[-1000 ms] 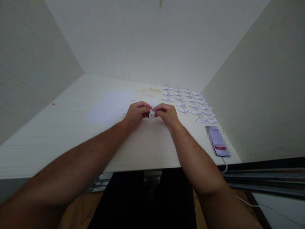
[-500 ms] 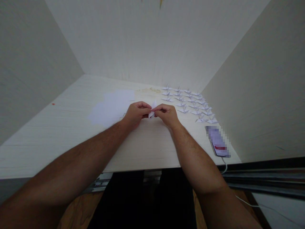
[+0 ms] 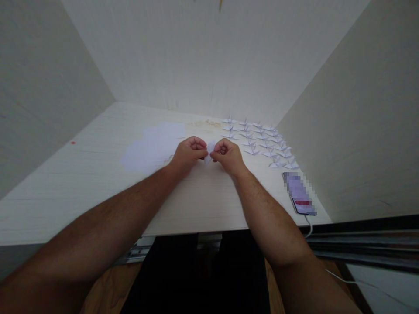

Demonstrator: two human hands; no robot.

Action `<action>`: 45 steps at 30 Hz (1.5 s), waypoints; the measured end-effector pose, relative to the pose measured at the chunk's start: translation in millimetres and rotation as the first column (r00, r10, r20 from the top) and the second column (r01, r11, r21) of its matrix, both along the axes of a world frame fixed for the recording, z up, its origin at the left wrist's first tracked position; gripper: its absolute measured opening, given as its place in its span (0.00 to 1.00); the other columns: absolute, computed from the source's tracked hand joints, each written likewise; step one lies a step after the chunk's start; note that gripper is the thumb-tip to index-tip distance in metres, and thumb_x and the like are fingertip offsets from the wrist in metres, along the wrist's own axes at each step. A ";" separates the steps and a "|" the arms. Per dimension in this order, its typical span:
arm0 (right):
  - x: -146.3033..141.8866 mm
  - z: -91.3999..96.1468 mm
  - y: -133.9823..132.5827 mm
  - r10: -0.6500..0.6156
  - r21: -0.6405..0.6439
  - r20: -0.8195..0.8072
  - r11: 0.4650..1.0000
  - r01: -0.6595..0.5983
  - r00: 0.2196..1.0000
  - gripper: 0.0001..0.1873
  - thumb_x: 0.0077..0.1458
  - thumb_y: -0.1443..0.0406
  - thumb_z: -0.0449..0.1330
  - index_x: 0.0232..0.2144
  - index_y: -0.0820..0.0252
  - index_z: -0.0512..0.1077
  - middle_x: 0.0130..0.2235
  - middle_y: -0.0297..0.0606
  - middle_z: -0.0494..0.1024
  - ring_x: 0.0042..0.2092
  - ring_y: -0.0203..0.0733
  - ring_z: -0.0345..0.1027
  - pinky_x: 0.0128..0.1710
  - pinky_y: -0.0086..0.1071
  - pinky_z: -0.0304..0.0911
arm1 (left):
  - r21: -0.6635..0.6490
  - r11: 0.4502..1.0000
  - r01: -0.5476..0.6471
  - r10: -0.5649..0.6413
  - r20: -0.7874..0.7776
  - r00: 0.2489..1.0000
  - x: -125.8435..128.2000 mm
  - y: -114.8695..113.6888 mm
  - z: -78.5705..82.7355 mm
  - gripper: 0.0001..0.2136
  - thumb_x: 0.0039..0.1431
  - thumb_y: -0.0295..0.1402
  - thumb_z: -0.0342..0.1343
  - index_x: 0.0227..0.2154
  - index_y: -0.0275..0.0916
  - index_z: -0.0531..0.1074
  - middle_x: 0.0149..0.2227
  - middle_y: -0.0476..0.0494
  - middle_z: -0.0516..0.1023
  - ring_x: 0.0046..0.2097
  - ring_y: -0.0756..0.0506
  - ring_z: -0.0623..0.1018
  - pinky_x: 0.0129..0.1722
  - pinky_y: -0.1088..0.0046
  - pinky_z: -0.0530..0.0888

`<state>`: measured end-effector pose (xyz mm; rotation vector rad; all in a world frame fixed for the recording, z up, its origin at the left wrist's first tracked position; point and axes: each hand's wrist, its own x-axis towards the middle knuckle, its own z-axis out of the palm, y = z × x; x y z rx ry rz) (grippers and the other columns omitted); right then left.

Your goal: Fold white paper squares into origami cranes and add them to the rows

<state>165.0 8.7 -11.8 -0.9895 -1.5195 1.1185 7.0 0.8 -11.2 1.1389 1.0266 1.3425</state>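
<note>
Between my hands, just above the table, is a small folded piece of white paper (image 3: 210, 151). My left hand (image 3: 190, 151) pinches its left side between thumb and fingers. On its right side my right hand (image 3: 228, 154) has thumb and forefinger closed on the edge, with the other fingers curled in. The fingers cover parts of the paper, and its exact folds are too small to make out. Several folded white paper cranes (image 3: 251, 143) stand in rows to the right of my hands.
White paper sheets (image 3: 153, 146) lie spread on the pale table (image 3: 81, 192) left of my hands. A phone (image 3: 298, 194) with a cable (image 3: 309, 229) rests near the right edge. Walls (image 3: 196, 65) close in the table at the back and both sides.
My fingertips have moved slightly apart, and more of the folded paper shows between them. The right hand's fingers have lifted and curled a little. The cranes and phone stay put.
</note>
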 end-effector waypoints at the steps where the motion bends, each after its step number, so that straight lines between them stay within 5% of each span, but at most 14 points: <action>1: 0.3 -1.5 0.7 0.002 0.003 0.004 1.000 -0.002 1.000 0.11 0.42 0.66 0.65 0.26 0.56 0.65 0.21 0.25 0.70 0.23 0.32 0.65 0.24 0.27 0.61 | 0.007 1.000 -0.005 0.005 -0.003 1.000 -0.2 0.4 -0.2 0.13 0.35 0.25 0.66 0.27 0.38 0.71 0.22 0.53 0.74 0.23 0.53 0.72 0.26 0.75 0.70; 9: 1.9 -9.1 2.0 -0.172 0.234 0.163 0.963 0.131 0.971 0.04 0.48 0.63 0.65 0.27 0.57 0.74 0.27 0.31 0.75 0.29 0.35 0.66 0.30 0.30 0.63 | 0.031 1.000 -0.004 0.004 -0.015 1.000 0.9 -1.3 -0.6 0.13 0.36 0.29 0.68 0.29 0.36 0.75 0.25 0.50 0.76 0.26 0.52 0.73 0.28 0.75 0.70; 18: -1.7 -6.3 -0.2 -0.194 0.064 0.119 0.980 0.187 0.974 0.12 0.43 0.58 0.67 0.26 0.57 0.70 0.24 0.31 0.75 0.26 0.35 0.68 0.26 0.29 0.64 | 0.147 0.989 -0.025 0.057 -0.214 0.975 3.9 -2.0 -0.1 0.07 0.44 0.29 0.63 0.29 0.36 0.80 0.27 0.47 0.79 0.29 0.49 0.75 0.36 0.70 0.74; 22: -3.8 -11.0 3.5 -0.162 -0.075 0.012 0.984 0.162 0.987 0.10 0.41 0.62 0.65 0.25 0.57 0.67 0.19 0.27 0.71 0.21 0.33 0.66 0.21 0.26 0.60 | 0.247 0.959 -0.141 0.201 -0.237 0.950 5.6 4.1 -5.8 0.10 0.42 0.28 0.63 0.31 0.37 0.78 0.33 0.45 0.81 0.35 0.48 0.77 0.40 0.71 0.73; 27: -2.1 -12.8 5.9 -0.173 -0.179 -0.131 0.973 0.148 0.976 0.13 0.38 0.63 0.66 0.25 0.58 0.67 0.19 0.27 0.72 0.21 0.33 0.68 0.21 0.25 0.62 | 0.100 0.993 -0.065 0.092 -0.299 0.950 7.3 6.5 -7.4 0.08 0.41 0.30 0.62 0.28 0.37 0.77 0.23 0.49 0.76 0.25 0.50 0.73 0.28 0.74 0.69; 33: -2.5 -11.0 0.8 -0.141 -0.222 -0.186 0.970 0.099 0.972 0.11 0.36 0.66 0.67 0.23 0.60 0.67 0.18 0.27 0.72 0.20 0.31 0.67 0.20 0.24 0.62 | 0.083 0.997 -0.008 0.029 -0.251 0.968 7.5 5.6 -5.7 0.05 0.39 0.28 0.62 0.23 0.38 0.73 0.18 0.52 0.72 0.21 0.52 0.69 0.24 0.76 0.64; 45: 8.2 -6.3 -53.6 -0.080 -0.281 -0.225 0.960 0.014 0.971 0.10 0.39 0.71 0.67 0.24 0.62 0.68 0.19 0.30 0.74 0.20 0.33 0.69 0.21 0.24 0.69 | -0.008 0.994 0.107 -0.107 -0.104 0.989 16.2 -33.7 -3.5 0.07 0.34 0.24 0.60 0.21 0.37 0.69 0.18 0.53 0.70 0.20 0.51 0.70 0.21 0.76 0.66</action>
